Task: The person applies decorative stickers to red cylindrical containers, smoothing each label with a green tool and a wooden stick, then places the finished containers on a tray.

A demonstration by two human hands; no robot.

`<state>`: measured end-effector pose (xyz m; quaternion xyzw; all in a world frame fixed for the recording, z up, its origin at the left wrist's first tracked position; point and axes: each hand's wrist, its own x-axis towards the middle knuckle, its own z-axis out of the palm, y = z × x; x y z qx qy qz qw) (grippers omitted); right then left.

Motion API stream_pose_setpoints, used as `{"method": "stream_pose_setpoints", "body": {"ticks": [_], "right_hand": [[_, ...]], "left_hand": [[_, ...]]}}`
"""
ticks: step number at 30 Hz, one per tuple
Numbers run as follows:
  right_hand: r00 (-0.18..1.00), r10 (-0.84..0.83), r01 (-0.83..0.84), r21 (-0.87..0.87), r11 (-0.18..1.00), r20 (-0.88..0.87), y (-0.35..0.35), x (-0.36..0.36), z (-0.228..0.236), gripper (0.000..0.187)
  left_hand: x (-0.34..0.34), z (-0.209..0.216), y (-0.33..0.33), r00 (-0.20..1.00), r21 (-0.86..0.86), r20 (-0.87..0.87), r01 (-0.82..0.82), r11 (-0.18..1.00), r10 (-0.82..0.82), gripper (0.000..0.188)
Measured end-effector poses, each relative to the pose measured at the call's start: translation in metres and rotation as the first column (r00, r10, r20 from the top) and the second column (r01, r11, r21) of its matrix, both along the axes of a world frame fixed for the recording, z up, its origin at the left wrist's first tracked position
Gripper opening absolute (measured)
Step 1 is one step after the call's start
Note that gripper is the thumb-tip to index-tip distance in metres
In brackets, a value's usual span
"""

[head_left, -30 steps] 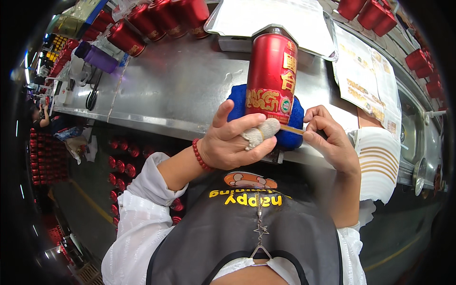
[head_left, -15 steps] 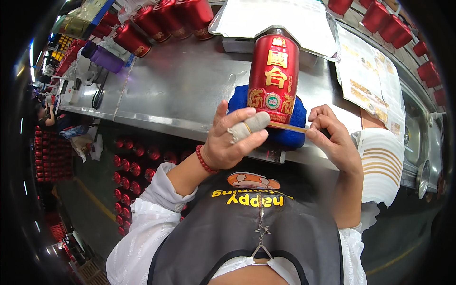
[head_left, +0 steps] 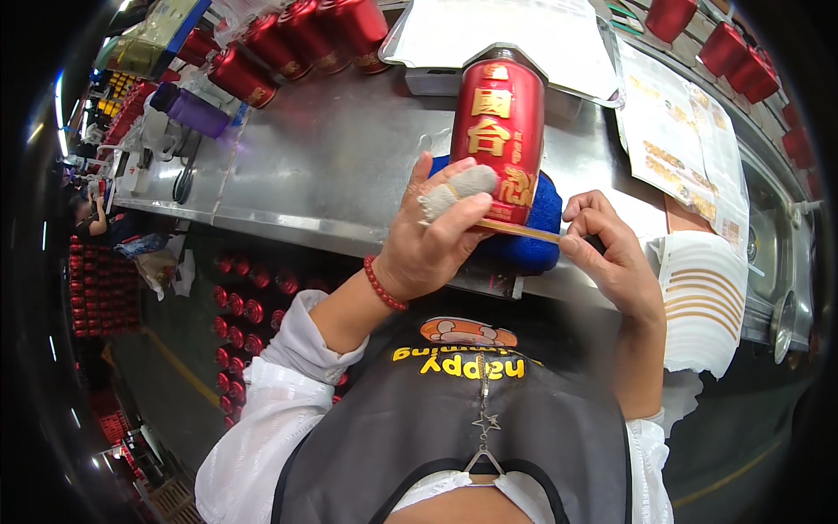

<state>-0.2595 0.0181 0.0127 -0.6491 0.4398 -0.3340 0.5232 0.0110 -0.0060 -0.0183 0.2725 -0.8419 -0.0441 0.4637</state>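
Observation:
A red bottle with raised gold lettering lies tilted on a blue padded cushion, its dark angular end away from me. My left hand grips the bottle's near left side; a pale cloth cover wraps one finger. Between thumb and fingertips, my right hand pinches one end of a thin gold strip. That strip runs across the bottle's near end to my left fingertips, and its far end is hidden there.
Curved gold strips sit on white backing sheets at the right, below printed paper. A white-topped tray stands behind the bottle. More red bottles and a purple bottle occupy the far left of the metal table.
The red bottle has turned about its length: its lettering has shifted left and the round green-and-white seal is out of sight. My left hand has moved slightly left; my right keeps its pinch.

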Motion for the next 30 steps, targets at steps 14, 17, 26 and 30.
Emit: {"method": "stream_pose_setpoints", "body": {"ticks": [14,17,26,30], "right_hand": [[0.999,-0.040,0.040,-0.014,0.999,0.035,0.002,-0.006,-0.011,0.025],[0.999,-0.034,0.035,-0.022,0.999,0.030,0.001,-0.007,-0.011,0.024],[0.999,-0.040,0.040,-0.033,0.999,0.011,0.003,-0.005,-0.010,0.023],[0.999,-0.033,0.034,-0.019,0.999,0.036,0.006,-0.008,0.009,0.024]], "left_hand": [[0.015,0.011,0.008,0.963,-0.335,0.265,0.042,0.941,0.051,0.015],[0.011,0.016,0.002,0.948,-0.365,0.317,0.102,0.925,0.021,0.013],[-0.006,0.014,0.006,0.985,-0.158,0.103,-0.123,0.980,0.140,0.027],[0.012,0.006,0.007,0.985,-0.290,0.174,0.047,0.956,0.004,0.023]]}}
